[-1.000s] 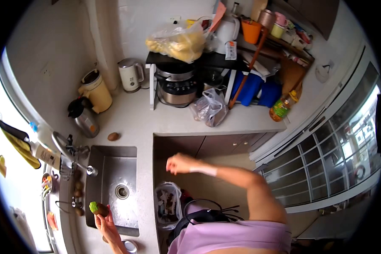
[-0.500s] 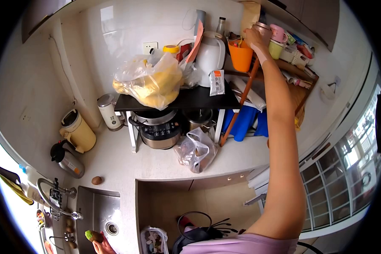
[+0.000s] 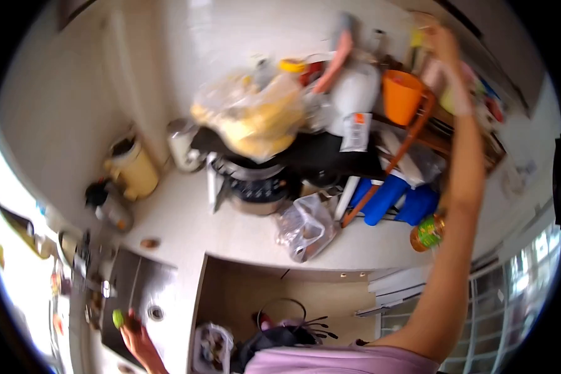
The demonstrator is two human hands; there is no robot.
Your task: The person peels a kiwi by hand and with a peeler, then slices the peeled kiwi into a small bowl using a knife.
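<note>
Over the sink (image 3: 121,274), my left hand (image 3: 139,344) holds a brown kiwi (image 3: 131,323) with a bright green, peeled end. My right hand (image 3: 442,45) is raised at the upper right, above the shelf and to the right of an orange cup (image 3: 401,96). Motion blurs its fingers, and a yellowish thing (image 3: 417,38) shows beside them. Whether the hand grips anything cannot be made out. Under the forearm, other cups on the shelf are partly hidden.
A black rack (image 3: 318,153) holds a bag of yellow food (image 3: 255,118) above a cooker (image 3: 255,190). A clear plastic bag (image 3: 308,227), an orange-capped or labelled bottle (image 3: 427,233), a thermos (image 3: 109,207) and a brown item (image 3: 149,243) stand or lie on the counter. A lined bin (image 3: 213,349) is below.
The view has shifted and blurred. My right hand rose from above the floor to the shelf, then moved from the pinkish cup further up. My left hand still holds the kiwi over the sink.
</note>
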